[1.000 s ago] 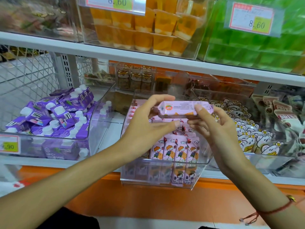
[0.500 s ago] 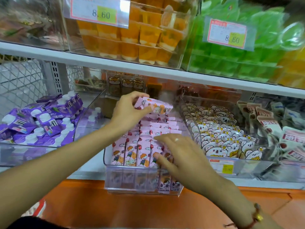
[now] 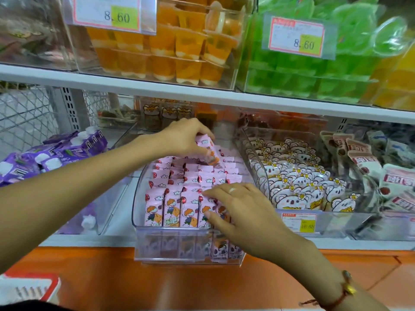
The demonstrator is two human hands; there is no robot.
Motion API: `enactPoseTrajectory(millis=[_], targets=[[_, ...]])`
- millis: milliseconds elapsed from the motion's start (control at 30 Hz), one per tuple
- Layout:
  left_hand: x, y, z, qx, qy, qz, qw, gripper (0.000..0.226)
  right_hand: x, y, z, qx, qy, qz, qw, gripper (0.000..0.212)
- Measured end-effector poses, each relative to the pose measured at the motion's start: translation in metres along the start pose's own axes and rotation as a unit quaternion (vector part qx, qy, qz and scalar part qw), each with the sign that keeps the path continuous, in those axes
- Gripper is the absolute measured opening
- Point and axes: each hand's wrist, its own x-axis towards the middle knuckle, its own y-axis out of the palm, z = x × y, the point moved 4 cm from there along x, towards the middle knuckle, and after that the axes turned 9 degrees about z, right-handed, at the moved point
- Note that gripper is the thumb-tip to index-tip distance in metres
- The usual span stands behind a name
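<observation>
Head view: left hand [image 3: 184,138] grip, holding pink packet [image 3: 207,151], has sunk to back rows [image 3: 226,170] (right hand [image 3: 244,209] stays flat).

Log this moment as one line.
stage: shelf restocking | left hand: pinches pink cartoon-printed plastic packet over back rows | right hand: flat on front packets | clear plastic bin: nearly full

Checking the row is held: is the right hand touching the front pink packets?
Touching. The head view shows the right hand lying with straight fingers on the front pink packets; the left hand grips a single packet farther back.
</observation>
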Motion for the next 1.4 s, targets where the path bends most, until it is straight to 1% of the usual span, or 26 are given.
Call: enactPoseTrajectory(millis=[33,67,100,167,233,333,400,433,500,567,600,633,733,767,833,900,967,1100,1167,1233,1300,1367,1400], targets=[[0.006,0.002,-0.001,0.014,-0.003,0.023,1.0,0.042,0.0,0.0,0.0,0.004,0.0,0.001,1.0,0.044],[0.011,0.003,-0.002,0.018,-0.005,0.028,0.999,0.037,0.0,0.0,0.0,0.005,0.001,0.001,1.0,0.044],[0.016,0.003,-0.003,0.009,-0.006,0.017,1.0,0.036,0.0,0.0,0.0,0.005,0.001,0.002,1.0,0.043],[0.024,0.003,-0.003,-0.028,-0.012,-0.017,0.999,0.044,-0.001,0.0,0.0,0.004,0.002,0.001,1.0,0.043],[0.031,0.006,-0.002,-0.045,-0.016,-0.022,0.999,0.046,-0.001,0.0,0.0,0.006,0.001,0.003,1.0,0.043],[0.035,0.016,0.001,-0.036,-0.009,0.036,0.999,0.05,-0.001,0.0,0.001,0.013,0.0,0.004,1.0,0.042],[0.035,0.026,0.0,-0.025,-0.01,0.052,0.998,0.052,-0.001,-0.001,0.0,0.015,0.001,0.002,1.0,0.042],[0.034,0.032,-0.001,-0.025,-0.006,0.052,0.998,0.045,-0.001,-0.001,0.0,0.012,0.001,0.001,1.0,0.042],[0.033,0.05,-0.001,-0.035,0.007,0.077,0.996,0.019,0.0,0.0,0.0,0.011,0.003,0.002,1.0,0.041],[0.031,0.063,-0.001,-0.041,0.019,0.083,0.996,0.03,0.0,0.0,0.0,0.012,0.004,0.004,1.0,0.041],[0.03,0.065,0.0,-0.042,0.018,0.076,0.996,0.031,0.001,0.0,-0.001,0.009,0.004,0.004,1.0,0.042],[0.029,0.066,0.001,-0.036,0.023,0.072,0.996,0.029,0.001,0.0,-0.001,0.006,0.005,0.002,1.0,0.042],[0.026,0.062,0.001,-0.013,0.026,0.102,0.994,0.022,0.0,0.0,-0.001,0.005,0.007,0.004,1.0,0.041],[0.025,0.061,0.001,-0.005,0.036,0.091,0.995,0.021,0.0,0.001,-0.001,0.004,0.007,0.004,1.0,0.041],[0.022,0.053,0.0,-0.009,0.04,0.032,0.999,0.03,0.0,0.001,-0.001,0.004,0.007,0.003,1.0,0.041],[0.019,0.05,-0.003,-0.022,0.052,-0.005,0.998,0.023,0.0,0.001,-0.001,0.001,0.007,0.001,1.0,0.041],[0.019,0.05,-0.004,-0.03,0.056,-0.001,0.998,0.015,0.0,0.002,-0.002,0.002,0.005,0.0,1.0,0.041],[0.023,0.049,-0.007,-0.047,0.053,0.027,0.997,0.013,0.0,0.0,-0.002,0.011,0.002,-0.006,1.0,0.041],[0.022,0.048,-0.007,-0.056,0.047,0.013,0.997,0.012,-0.001,0.0,-0.002,0.013,0.0,-0.009,1.0,0.041],[0.02,0.045,-0.005,-0.097,0.039,-0.028,0.994,0.011,-0.002,0.0,-0.003,0.012,-0.002,-0.014,1.0,0.041],[0.016,0.04,-0.005,-0.161,0.024,-0.082,0.983,0.014,-0.002,0.0,-0.003,0.008,-0.004,-0.018,1.0,0.041],[0.013,0.031,-0.004,-0.216,-0.006,-0.144,0.966,0.02,-0.002,0.0,-0.003,0.01,-0.005,-0.02,1.0,0.041],[0.011,0.026,-0.003,-0.245,-0.02,-0.179,0.953,0.02,-0.002,0.0,-0.003,0.011,-0.005,-0.021,1.0,0.041]])
